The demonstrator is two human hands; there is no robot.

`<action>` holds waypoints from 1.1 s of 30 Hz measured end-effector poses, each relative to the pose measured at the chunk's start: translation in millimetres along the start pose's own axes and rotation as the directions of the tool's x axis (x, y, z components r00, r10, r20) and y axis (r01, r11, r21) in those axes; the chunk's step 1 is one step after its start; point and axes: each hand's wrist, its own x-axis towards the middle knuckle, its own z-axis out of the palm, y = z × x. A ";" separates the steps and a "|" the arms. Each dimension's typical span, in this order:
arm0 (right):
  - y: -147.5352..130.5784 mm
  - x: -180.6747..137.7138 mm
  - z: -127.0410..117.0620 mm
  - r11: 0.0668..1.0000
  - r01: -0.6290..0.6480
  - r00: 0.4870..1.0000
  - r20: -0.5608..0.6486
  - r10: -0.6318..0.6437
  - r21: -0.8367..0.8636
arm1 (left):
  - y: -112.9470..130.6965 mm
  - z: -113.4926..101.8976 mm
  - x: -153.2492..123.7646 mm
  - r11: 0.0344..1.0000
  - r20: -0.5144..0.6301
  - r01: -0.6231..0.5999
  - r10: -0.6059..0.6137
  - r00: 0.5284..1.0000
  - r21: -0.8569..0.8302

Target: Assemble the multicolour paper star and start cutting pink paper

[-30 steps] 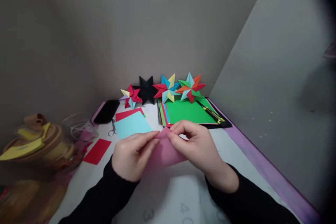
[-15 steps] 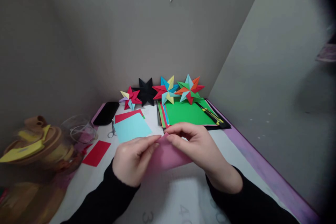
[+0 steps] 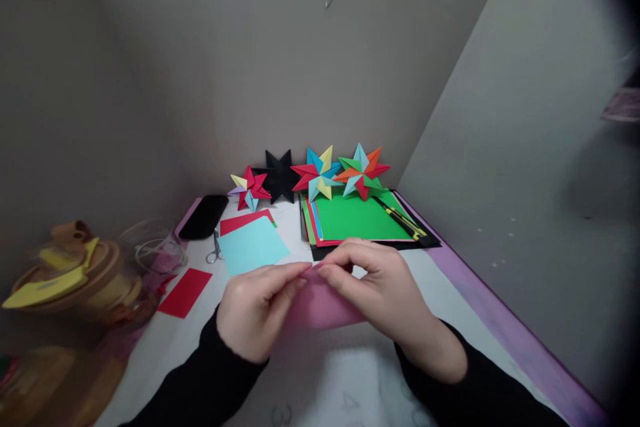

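Note:
A pink sheet of paper [image 3: 324, 303] is held up between my two hands above the white-covered table. My left hand [image 3: 263, 303] pinches its upper edge between thumb and fingers. Close beside it, my right hand [image 3: 377, 287] pinches the same edge, with a small gap between the two sets of fingertips. The paper hangs below the fingers, and its sides are partly hidden behind both hands. Just beyond my left hand lies a light blue paper square [image 3: 253, 243], overlapping a red sheet [image 3: 240, 221].
Folded paper stars [image 3: 320, 173] lean on the back wall. A green paper stack [image 3: 350, 217] carries a yellow-black cutter [image 3: 407, 223]. Leftward are scissors [image 3: 214, 250], a black phone [image 3: 204, 217], a red paper rectangle [image 3: 186, 293], a clear container [image 3: 150, 247] and a brown pot-like container [image 3: 75, 267].
Both hands have shifted slightly lower in view, with the pink paper still pinched between them. The paper's peak between the fingertips looks flatter now.

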 end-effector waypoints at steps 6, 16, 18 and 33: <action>-0.2 -2.6 3.6 0.997 0.075 0.997 0.029 -0.075 -0.008 | 7.6 3.6 -3.3 0.986 0.026 0.122 -0.120 0.992 -0.114; -4.1 -4.5 1.3 0.996 0.084 0.995 0.049 -0.083 -0.006 | 10.3 2.5 -2.0 0.987 0.052 0.103 -0.097 0.994 -0.124; -3.6 -5.2 0.7 0.997 0.080 0.995 0.063 -0.080 0.003 | 10.5 2.5 -1.2 0.990 0.036 0.076 -0.072 0.997 -0.121; -7.2 -9.0 -2.1 0.982 0.163 0.986 0.048 -0.159 -0.091 | 10.8 2.3 -1.1 0.995 0.015 0.022 -0.021 1.000 -0.095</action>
